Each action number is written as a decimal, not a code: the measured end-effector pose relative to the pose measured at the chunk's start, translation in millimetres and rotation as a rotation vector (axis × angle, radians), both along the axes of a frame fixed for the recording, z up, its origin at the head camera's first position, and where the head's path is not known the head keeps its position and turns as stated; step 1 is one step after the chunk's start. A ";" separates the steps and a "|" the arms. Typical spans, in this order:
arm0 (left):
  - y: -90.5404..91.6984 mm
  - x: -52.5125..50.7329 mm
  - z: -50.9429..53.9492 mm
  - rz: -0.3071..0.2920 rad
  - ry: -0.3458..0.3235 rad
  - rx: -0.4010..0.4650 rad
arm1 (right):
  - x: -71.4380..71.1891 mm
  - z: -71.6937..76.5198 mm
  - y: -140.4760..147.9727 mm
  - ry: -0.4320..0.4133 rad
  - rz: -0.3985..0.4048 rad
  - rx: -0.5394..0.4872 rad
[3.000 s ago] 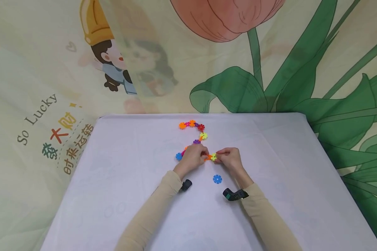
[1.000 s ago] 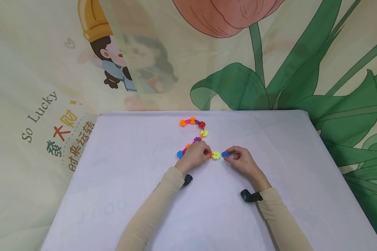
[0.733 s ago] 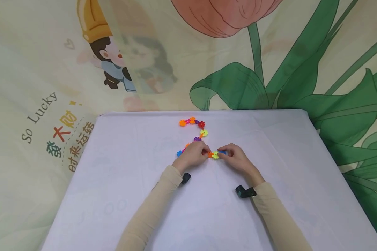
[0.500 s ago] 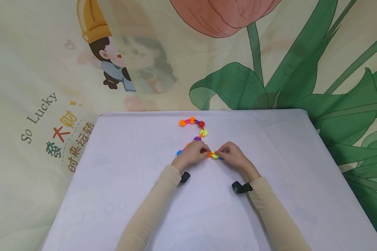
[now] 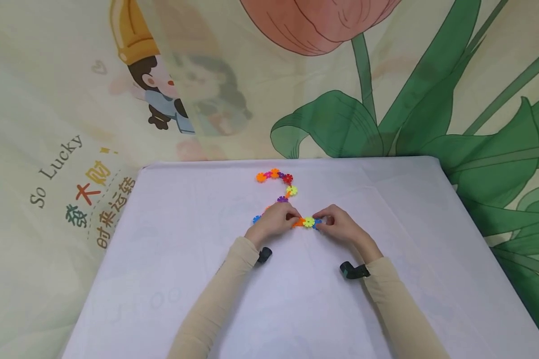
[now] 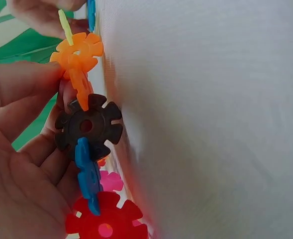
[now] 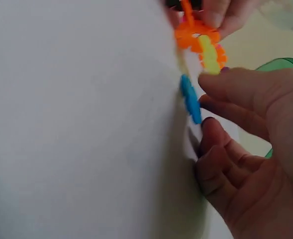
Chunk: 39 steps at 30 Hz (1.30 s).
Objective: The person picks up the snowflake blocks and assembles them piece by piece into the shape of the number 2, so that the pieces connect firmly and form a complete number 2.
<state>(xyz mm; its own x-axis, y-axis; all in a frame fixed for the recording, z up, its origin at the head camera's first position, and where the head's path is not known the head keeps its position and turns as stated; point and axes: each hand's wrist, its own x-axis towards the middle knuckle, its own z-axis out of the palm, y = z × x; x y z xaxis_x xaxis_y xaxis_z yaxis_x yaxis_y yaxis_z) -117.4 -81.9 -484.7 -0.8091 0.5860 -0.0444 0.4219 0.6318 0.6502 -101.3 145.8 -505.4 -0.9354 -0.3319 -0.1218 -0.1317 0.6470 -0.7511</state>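
Note:
A chain of colored plastic snowflake discs curves over the table in the head view. My left hand (image 5: 276,219) pinches an orange snowflake disc (image 6: 90,46) of the chain between thumb and fingers. Below that disc, in the left wrist view, follow a black disc (image 6: 105,122), a blue disc (image 6: 88,174) and a red disc (image 6: 111,209). A yellow snowflake disc (image 5: 308,222) stands out between my hands. My right hand (image 5: 341,227) has thumb and fingertips around a loose-looking blue snowflake disc (image 7: 190,98), close beside the yellow one. Whether these two join is unclear.
The far part of the chain (image 5: 288,178) bends toward the back edge of the white-covered table (image 5: 197,199). Another blue disc (image 5: 257,219) shows left of my left hand. A printed cloth (image 5: 233,144) hangs behind the table.
The blue disc that lay in front of my hands is now at my right hand, beside the yellow disc. Lately my right fingers have shifted slightly right, uncovering the yellow disc. My left hand barely moves.

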 end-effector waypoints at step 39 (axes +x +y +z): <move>10.4 9.8 -4.7 0.039 0.227 -0.128 | 11.4 -11.8 -3.5 0.309 -0.014 -0.208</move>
